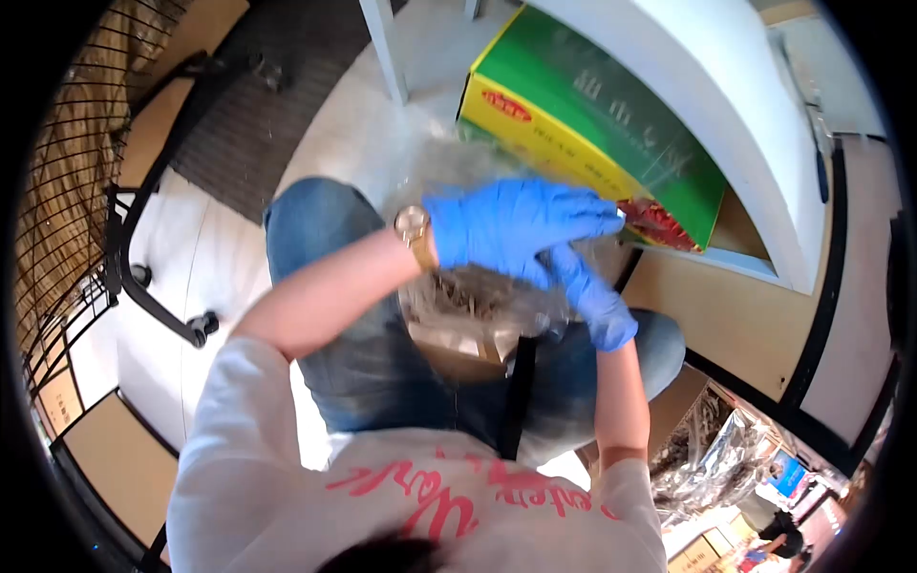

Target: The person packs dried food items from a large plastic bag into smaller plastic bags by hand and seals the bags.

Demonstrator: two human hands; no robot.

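Clock refs from frame centre. Both hands in blue gloves, up over the lap, overlapping. Left hand (525, 227) just off centre toward 1, back of hand up, fingers fairly straight and pointing to 3; gold watch (412, 222) on that wrist. Right hand (599, 304) at 3, fingers aimed at 11, tips meeting the underside of the left fingers. So hands together; can't tell if either is clamped on film, the palms are hidden and things blur there. Bag (457, 298) is clear plastic with dark, stringy-looking contents, at centre between the knees, directly below the hands; loose film spreads past the left hand toward 12. Carton (463, 363) at 6, between the thighs, just beside the bag's near side. Black strip (519, 396) runs down from it, also near 6. Green box (573, 100) at 1, yellow side panel with red print, tilted, its near corner close behind the left fingertips. White desk (707, 86) edge curves past it at 2. Tan panel (731, 310) at 3, black edging. Clear-wrapped pack (716, 458) at 4, shiny. Chair base (143, 286) at 9, casters on the pale floor. Wire basket (72, 181) between 9 and 10. Dark mat (272, 115) at 11.
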